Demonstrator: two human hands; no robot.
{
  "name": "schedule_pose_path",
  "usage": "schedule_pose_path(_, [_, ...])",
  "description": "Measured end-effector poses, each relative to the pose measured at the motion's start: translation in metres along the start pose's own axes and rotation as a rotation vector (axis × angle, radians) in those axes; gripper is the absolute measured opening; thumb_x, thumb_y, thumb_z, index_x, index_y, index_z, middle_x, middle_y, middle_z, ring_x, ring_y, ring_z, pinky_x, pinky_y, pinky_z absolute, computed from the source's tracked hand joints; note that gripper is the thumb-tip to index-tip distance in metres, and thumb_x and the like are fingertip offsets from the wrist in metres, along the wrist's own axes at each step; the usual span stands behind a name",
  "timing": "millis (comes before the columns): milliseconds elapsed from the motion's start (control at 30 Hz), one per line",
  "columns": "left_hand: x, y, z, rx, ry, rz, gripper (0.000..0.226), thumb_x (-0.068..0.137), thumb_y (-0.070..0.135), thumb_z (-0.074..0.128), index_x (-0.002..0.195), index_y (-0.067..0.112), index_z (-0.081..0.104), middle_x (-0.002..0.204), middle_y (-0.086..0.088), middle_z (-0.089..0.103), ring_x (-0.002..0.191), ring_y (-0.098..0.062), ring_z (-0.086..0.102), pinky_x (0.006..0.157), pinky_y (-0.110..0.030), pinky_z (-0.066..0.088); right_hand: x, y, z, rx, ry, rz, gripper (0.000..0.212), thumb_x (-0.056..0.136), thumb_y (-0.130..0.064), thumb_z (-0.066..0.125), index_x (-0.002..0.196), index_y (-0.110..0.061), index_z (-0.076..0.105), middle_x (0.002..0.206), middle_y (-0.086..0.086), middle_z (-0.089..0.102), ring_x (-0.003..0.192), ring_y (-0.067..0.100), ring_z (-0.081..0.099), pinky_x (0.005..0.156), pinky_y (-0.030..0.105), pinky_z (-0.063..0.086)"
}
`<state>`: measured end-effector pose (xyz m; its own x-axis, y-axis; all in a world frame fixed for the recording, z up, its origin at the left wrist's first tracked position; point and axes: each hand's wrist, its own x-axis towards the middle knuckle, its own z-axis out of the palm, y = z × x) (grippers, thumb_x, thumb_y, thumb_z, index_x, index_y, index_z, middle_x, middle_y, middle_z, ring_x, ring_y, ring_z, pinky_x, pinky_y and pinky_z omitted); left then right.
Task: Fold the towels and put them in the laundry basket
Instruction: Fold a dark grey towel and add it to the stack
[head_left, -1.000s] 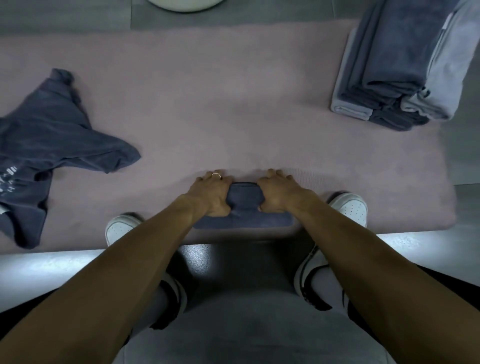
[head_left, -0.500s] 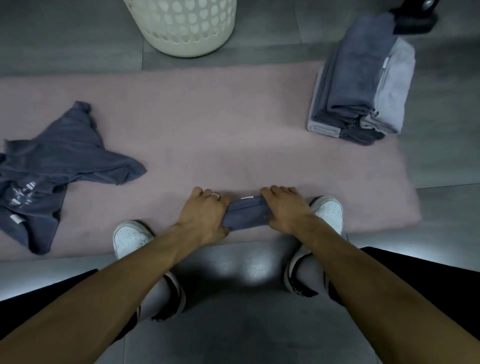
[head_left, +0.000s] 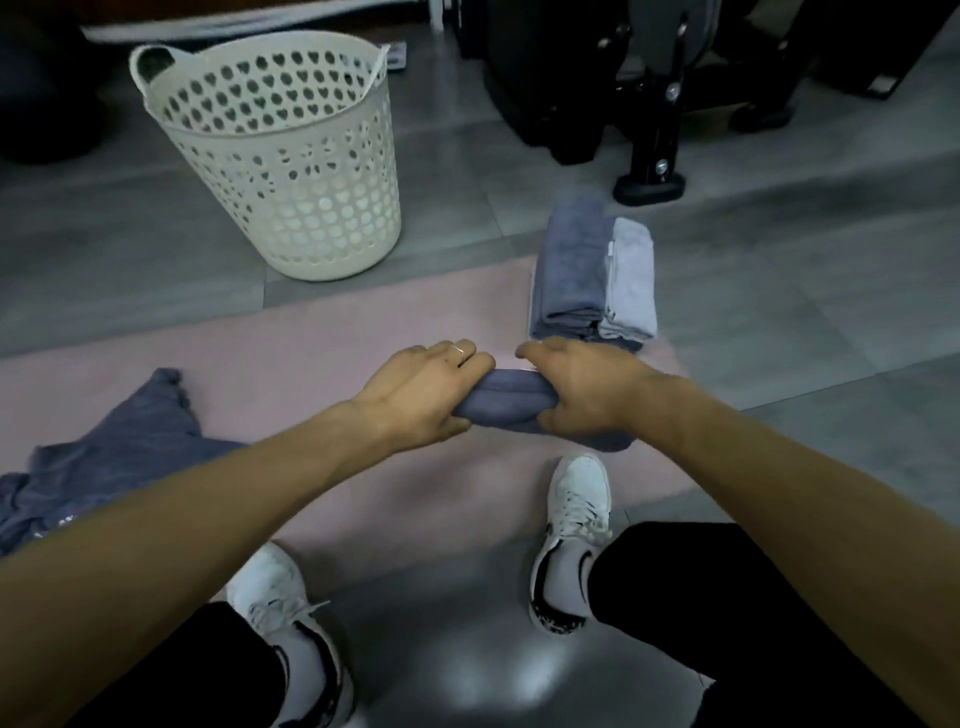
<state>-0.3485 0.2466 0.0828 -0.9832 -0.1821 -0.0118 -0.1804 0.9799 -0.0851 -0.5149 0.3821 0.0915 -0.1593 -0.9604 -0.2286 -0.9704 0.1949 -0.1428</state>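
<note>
Above the near edge of a pink mat (head_left: 322, 338), the left hand (head_left: 423, 397) and right hand (head_left: 576, 389) each grip one end of a folded blue towel (head_left: 506, 402), its long axis running left to right. An unfolded blue towel (head_left: 119, 452) lies at the mat's left edge; a stack of folded towels (head_left: 592, 275) sits at its far right corner. Beyond, on the floor, stands a white laundry basket (head_left: 291, 171); its contents cannot be made out.

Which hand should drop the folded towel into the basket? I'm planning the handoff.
Left, probably: the left hand grips the folded blue-grey towel on the side of the white perforated plastic basket; the right hand is farther.
</note>
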Motion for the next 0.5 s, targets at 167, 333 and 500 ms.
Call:
schedule_pose_path(167, [0.048, 0.007, -0.040, -0.005, 0.133, 0.101, 0.042, 0.070, 0.030, 0.072, 0.106, 0.016, 0.058, 0.096, -0.005, 0.061, 0.083, -0.029, 0.061, 0.067, -0.037, 0.048, -0.019, 0.031, -0.047, 0.122, -0.011, 0.108, 0.036, 0.075, -0.041, 0.067, 0.103, -0.021, 0.057, 0.098, 0.001, 0.061, 0.086, 0.023, 0.061, 0.073, 0.038, 0.053])
schedule_pose_path(333, [0.119, 0.020, -0.037, -0.059, 0.105, 0.038, 0.056, 0.080, 0.040, 0.064, 0.130, 0.021, 0.046, 0.126, -0.002, 0.054, 0.114, -0.025, 0.051, 0.091, -0.038, 0.043, -0.019, 0.085, -0.066, 0.121, -0.025, 0.314, 0.016, 0.083, -0.033, 0.060, 0.087, -0.019, 0.052, 0.091, 0.003, 0.059, 0.078, 0.022, 0.054, 0.059, 0.027, 0.036])
schedule_pose_path(500, [0.187, 0.024, 0.017, -0.346, 0.090, -0.203, 0.073, 0.085, 0.032, 0.062, 0.148, 0.021, 0.025, 0.150, -0.001, 0.033, 0.132, -0.024, 0.039, 0.098, -0.037, 0.043, 0.013, 0.159, -0.024, 0.268, 0.007, 0.594, 0.029, 0.081, -0.039, 0.063, 0.092, -0.017, 0.049, 0.102, 0.008, 0.059, 0.085, 0.026, 0.054, 0.070, 0.029, 0.040])
